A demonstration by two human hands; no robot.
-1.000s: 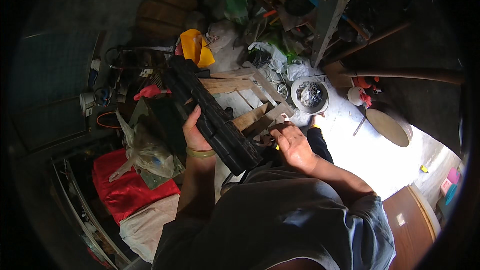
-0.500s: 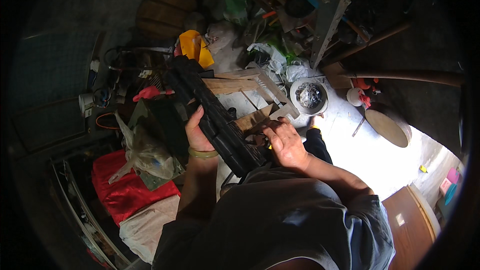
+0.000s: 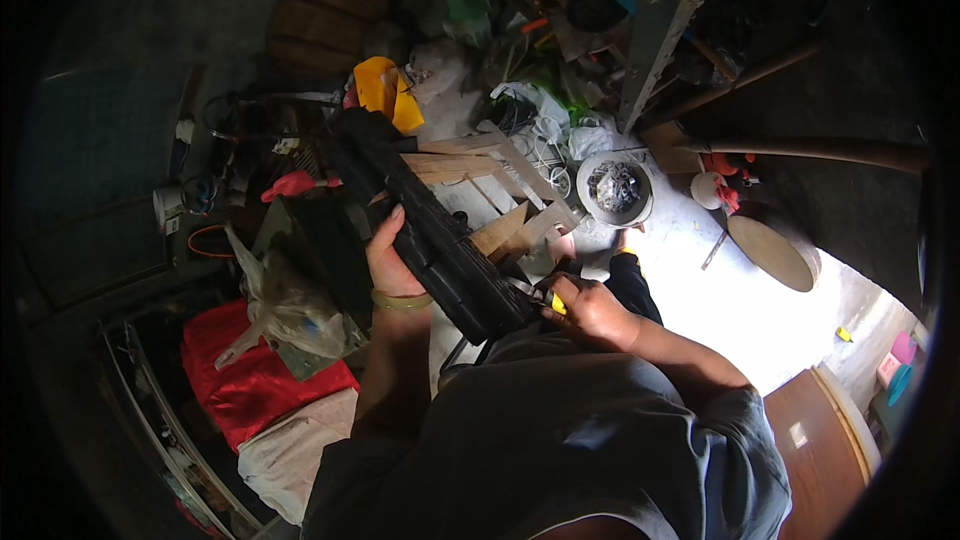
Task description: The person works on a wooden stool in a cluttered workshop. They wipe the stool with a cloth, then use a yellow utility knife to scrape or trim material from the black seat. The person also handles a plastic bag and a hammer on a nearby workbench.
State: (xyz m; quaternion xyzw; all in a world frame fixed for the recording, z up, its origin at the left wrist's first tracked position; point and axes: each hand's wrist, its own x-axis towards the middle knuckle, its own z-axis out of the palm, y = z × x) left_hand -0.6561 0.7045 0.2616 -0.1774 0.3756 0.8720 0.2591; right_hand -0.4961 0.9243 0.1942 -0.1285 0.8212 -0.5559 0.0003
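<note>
A long black ribbed part point(image 3: 430, 230), which looks like moulded plastic, lies slantwise in front of me, its near end close to my shirt. My left hand point(image 3: 393, 258) grips its left side, the thumb on top and the other fingers hidden beneath. A yellow-handled tool point(image 3: 557, 303) with a pale metal end is held in my closed right hand point(image 3: 600, 318). The tool's metal end reaches the right edge of the black part near its lower end. Its exact kind is not clear.
Beyond the black part lies a wooden frame point(image 3: 520, 175). A white bucket point(image 3: 588, 202) of metal bits stands to its right. To the left are a knotted plastic bag point(image 3: 295, 300) and red cloth point(image 3: 215, 365). A wooden pole point(image 3: 810, 150) juts in from the right.
My right hand has turned and moved slightly down and right, exposing the yellow-handled tool and its metal end. The left hand keeps its grip on the black part, which has barely shifted.
</note>
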